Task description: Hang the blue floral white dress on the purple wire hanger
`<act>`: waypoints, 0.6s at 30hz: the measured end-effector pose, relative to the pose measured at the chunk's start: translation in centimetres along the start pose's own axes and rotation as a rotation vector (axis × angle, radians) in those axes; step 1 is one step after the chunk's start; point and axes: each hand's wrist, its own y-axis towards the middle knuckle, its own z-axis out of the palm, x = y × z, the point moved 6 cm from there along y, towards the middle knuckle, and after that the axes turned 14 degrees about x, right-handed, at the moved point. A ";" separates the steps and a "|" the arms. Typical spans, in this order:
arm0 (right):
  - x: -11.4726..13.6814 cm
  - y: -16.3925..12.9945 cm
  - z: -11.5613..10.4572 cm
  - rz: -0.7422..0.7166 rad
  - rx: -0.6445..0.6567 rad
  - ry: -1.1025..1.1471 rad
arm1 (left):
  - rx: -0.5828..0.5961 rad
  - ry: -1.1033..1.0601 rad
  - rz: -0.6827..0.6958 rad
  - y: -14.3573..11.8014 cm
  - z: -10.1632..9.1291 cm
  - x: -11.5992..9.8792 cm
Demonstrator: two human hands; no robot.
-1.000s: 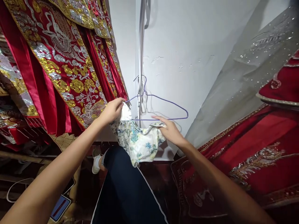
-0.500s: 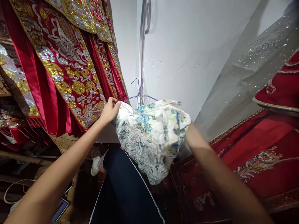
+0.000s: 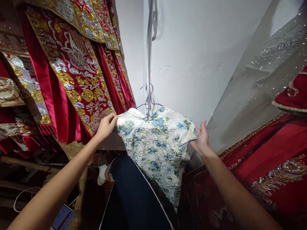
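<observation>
Two hands work one garment, and I place everything relative to the wire hanger [image 3: 150, 99], whose purple hook hangs on a grey vertical pole [image 3: 149, 57] against the white wall [image 3: 192, 48]. Draped over the hanger is a floral dress [image 3: 155, 143], pale brocade with blue and yellow blooms, its neckline directly below the hook and its skirt trailing down and to the right of it. My left hand [image 3: 105, 126] is to the left of the hanger, fingers pinched on the dress's left shoulder edge. My right hand [image 3: 201, 139] is to the right of the hanger, fingers spread and touching the right sleeve hem; I cannot tell whether it actually grips the cloth or merely steadies it.

I judge the dress light, soft and limp, with a smooth woven face that could slide off thin wire. Shoulder seams, close to the hanger's arms, look the soundest places to hold; tugging at the skirt would likely tip the hanger.

Left of the hanger hang red embroidered robes [image 3: 72, 80]; right of it lies a red sequinned gown [image 3: 275, 153].
</observation>
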 end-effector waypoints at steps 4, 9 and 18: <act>0.2 1.5 -2.0 0.133 -0.068 0.299 | -0.139 -0.027 0.016 1.0 -1.1 -1.5; 4.3 -0.8 -1.8 0.021 -0.379 0.407 | -0.268 -0.015 0.170 1.2 -2.8 -7.8; 10.8 -11.4 15.1 -0.341 0.961 -0.257 | 0.413 -0.672 -0.008 -3.7 2.5 -12.3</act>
